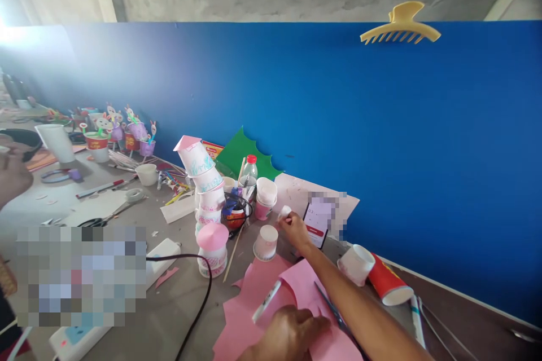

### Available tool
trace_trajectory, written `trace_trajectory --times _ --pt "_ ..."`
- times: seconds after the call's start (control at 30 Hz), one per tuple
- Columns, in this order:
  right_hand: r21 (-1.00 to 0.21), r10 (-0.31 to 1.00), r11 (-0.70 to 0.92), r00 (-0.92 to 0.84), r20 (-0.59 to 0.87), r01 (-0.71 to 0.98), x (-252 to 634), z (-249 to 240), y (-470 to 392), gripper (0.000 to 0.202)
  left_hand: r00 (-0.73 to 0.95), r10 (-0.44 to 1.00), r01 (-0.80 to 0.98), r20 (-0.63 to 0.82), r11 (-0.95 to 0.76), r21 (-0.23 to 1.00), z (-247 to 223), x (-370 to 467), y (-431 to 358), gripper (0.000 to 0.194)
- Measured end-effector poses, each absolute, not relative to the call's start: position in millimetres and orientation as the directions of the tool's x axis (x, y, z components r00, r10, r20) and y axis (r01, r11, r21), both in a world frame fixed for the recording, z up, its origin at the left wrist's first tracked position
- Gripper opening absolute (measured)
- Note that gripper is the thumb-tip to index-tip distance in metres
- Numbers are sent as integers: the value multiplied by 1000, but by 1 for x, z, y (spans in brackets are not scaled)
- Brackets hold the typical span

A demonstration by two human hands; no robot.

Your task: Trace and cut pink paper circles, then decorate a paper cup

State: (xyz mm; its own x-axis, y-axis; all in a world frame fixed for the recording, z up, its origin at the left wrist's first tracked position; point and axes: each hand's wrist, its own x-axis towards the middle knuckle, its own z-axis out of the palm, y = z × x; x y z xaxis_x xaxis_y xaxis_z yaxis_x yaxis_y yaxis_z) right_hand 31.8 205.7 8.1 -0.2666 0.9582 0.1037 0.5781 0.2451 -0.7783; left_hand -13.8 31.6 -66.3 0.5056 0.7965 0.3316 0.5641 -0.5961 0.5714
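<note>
Pink paper [243,299] lies on the table [165,316] beneath the left hand [285,330]; whether that hand pinches it, I cannot tell. Probably light and easily creased, it suits an edge hold. The right hand [295,228] pinches a small white object [284,211].

Grey table [169,302]: cups [210,201] (some stacked), paper [239,313].

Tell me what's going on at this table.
The right hand holds a small white thing, hard to make out, near an upturned cup. The left hand rests on pink paper, near a marker. Further left stands a leaning stack of decorated cups, and another person's hand shows at the left edge.
</note>
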Motion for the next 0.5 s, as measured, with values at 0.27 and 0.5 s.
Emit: trace_trajectory --times 0.27,0.5 --pt "-890 957 277 -189 221 362 144 45 141 37 453 770 563 449 -638 525 -50 -10 20 46" --pt "-937 997 -6 -72 -34 348 242 41 47 51 557 735 523 387 -673 524 -39 -10 11 58"
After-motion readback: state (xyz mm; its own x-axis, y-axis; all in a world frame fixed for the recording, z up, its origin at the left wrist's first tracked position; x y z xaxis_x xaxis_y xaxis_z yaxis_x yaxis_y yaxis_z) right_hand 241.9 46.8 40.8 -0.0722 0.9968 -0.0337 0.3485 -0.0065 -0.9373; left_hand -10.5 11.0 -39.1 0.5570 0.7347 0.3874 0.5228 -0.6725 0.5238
